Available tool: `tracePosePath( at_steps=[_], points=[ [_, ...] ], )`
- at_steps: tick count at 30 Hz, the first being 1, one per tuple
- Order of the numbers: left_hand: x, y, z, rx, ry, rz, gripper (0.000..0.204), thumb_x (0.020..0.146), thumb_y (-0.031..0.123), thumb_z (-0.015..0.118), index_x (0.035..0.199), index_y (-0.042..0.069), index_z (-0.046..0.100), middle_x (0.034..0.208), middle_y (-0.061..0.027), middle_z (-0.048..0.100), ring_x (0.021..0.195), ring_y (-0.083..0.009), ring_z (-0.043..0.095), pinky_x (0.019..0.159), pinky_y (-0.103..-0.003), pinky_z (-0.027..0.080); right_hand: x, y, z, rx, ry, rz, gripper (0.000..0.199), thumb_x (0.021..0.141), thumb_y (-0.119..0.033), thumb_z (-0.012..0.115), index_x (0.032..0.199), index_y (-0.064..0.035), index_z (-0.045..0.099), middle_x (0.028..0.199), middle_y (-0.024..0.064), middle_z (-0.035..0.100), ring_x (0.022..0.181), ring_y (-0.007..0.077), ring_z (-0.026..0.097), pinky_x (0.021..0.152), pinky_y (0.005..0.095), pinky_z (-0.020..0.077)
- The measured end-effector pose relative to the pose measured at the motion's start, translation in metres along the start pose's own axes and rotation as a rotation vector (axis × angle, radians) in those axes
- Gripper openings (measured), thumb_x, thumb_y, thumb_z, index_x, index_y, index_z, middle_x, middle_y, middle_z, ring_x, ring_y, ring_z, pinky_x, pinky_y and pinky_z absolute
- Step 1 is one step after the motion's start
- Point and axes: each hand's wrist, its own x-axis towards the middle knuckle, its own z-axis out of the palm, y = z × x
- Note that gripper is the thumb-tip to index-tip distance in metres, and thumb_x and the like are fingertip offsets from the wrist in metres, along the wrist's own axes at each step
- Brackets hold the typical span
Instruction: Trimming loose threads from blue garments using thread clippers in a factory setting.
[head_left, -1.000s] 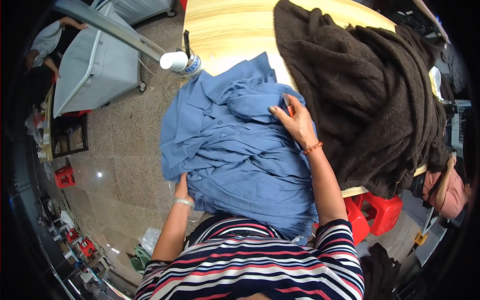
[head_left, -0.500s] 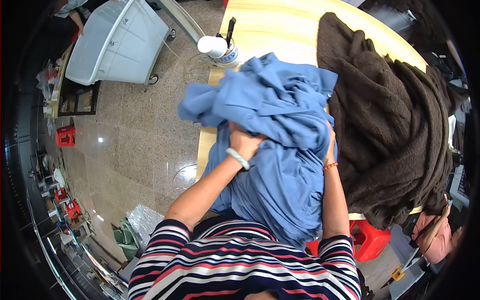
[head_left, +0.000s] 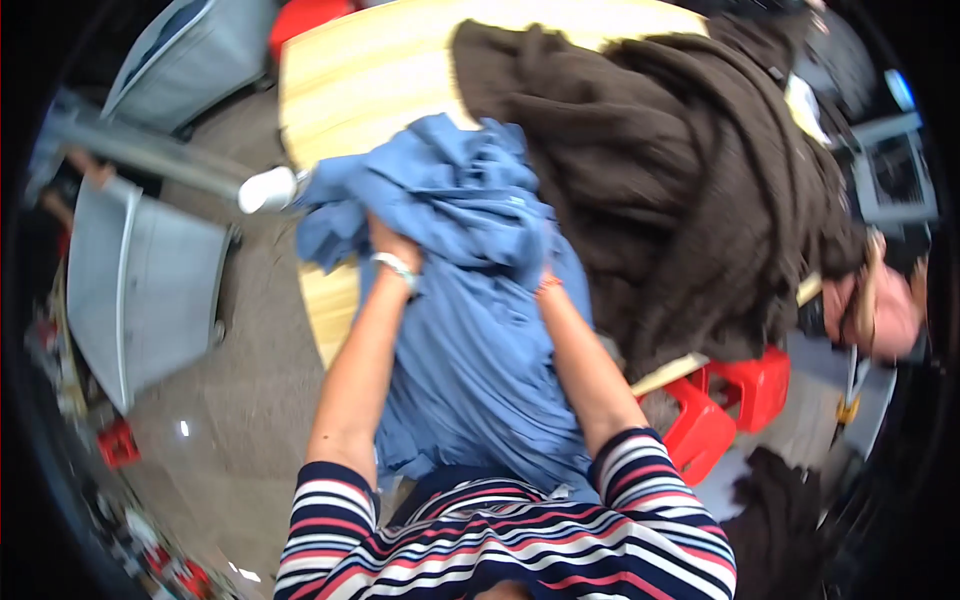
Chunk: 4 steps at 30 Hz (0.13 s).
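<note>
A large blue cloth (head_left: 470,330) lies bunched on the pale wooden table (head_left: 350,80) and hangs over its near edge toward me. My left hand (head_left: 393,245), with a bracelet at the wrist, is closed on a fold at the cloth's left side. My right hand (head_left: 543,283) is mostly buried under a blue fold near the middle, and only the wrist with an orange band shows. A big dark brown blanket (head_left: 680,170) is heaped on the table right beside the blue cloth, touching it.
A white cup-like object (head_left: 266,190) stands at the table's left edge. Grey bins (head_left: 150,290) sit on the floor at left. Red plastic stools (head_left: 735,400) stand under the table at right. Another person in pink (head_left: 880,310) is at the far right.
My left hand has stayed on the cloth's left side while my right hand has slipped under a fold. The blue cloth is bunched higher on the table. The view is blurred from head motion.
</note>
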Motion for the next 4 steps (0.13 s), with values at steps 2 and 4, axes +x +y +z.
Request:
tracePosePath(
  at_steps=[2,4],
  points=[
    [0.034,-0.012,0.009,-0.032,0.091,0.005,0.053,0.089,0.036,0.054,0.126,-0.002,0.050,0.128,-0.0188,0.055,0.122,-0.0323,0.048,0.103,-0.037,0.037,0.018,0.016,0.006,0.149,-0.039,0.154,0.038,0.100,-0.035,0.038,0.082,-0.0071,0.056,0.075,0.0103,0.062,0.067,0.0185,0.053,0.067,0.0367,0.0447],
    [0.056,0.016,0.067,-0.028,-0.125,0.207,0.058,0.089,0.038,0.055,0.131,-0.001,0.047,0.134,-0.0173,0.051,0.126,-0.0310,0.045,0.106,-0.036,0.035,0.038,0.030,-0.042,-0.096,-0.145,0.578,0.025,0.091,-0.025,0.051,0.104,-0.0105,0.067,0.101,0.0154,0.068,0.087,0.0188,0.062,0.088,0.0342,0.0479]
  ],
)
